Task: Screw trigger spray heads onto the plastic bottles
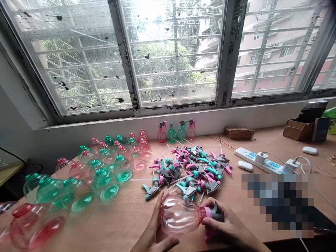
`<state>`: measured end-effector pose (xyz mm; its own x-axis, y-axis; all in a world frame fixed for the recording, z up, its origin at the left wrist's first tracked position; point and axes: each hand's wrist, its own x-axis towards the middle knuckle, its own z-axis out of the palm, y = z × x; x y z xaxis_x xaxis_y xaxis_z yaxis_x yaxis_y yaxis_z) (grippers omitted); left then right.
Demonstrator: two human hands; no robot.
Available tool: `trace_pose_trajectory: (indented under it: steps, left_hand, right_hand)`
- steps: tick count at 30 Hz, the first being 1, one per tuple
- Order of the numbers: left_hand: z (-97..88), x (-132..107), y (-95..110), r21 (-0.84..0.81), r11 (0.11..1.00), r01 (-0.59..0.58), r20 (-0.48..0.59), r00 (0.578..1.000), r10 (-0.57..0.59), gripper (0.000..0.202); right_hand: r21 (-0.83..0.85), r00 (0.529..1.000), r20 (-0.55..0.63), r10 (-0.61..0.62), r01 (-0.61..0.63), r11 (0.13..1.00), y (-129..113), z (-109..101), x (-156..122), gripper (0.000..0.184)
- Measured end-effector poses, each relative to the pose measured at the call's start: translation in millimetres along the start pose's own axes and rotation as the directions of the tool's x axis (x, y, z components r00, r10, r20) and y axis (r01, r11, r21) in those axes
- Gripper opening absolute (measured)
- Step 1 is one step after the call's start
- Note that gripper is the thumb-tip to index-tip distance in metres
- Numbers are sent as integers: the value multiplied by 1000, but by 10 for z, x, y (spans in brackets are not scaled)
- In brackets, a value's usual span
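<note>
A clear pink spray bottle lies sideways between my hands at the table's front edge. My left hand is wrapped around its base end, thumb underneath. At the neck, my right hand grips the pink collar and dark grey spray head, which sits on the bottle's mouth. A thin tube shows inside the bottle. Just beyond my hands lies a pile of loose trigger spray heads in grey, pink and teal.
Open green and pink bottles stand in rows on the left. Several bottles with spray heads stand by the wall. At right are a power strip, a white case, a cardboard box and a blurred patch.
</note>
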<state>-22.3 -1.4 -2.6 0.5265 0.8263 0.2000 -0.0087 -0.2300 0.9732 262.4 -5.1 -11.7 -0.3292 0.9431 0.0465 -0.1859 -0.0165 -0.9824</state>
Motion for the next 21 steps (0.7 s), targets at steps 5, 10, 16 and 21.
trace_pose_trajectory:
  steps: [5, 10, 16, 21]
  left_hand:
    - [5, 4, -39, -97, 995, 17, 12, 1000, -16, 96]
    - [7, 19, -87, 10, 997, -70, 4, 998, 70, 91]
    - [-24, -4, -74, 12, 999, -35, 16, 999, 35, 102]
    - [-12, 0, -31, -32, 999, 24, 30, 999, -23, 96]
  right_hand:
    - [13, 1000, -7, -11, 12, 1000, -12, 19, 9, 37]
    - [-20, 1000, 1, -4, 4, 1000, 6, -3, 16, 36]
    - [-32, 1000, 12, -17, 17, 999, 3, 5, 18, 37]
    - [-22, 1000, -5, -2, 2, 1000, -15, 15, 15, 38]
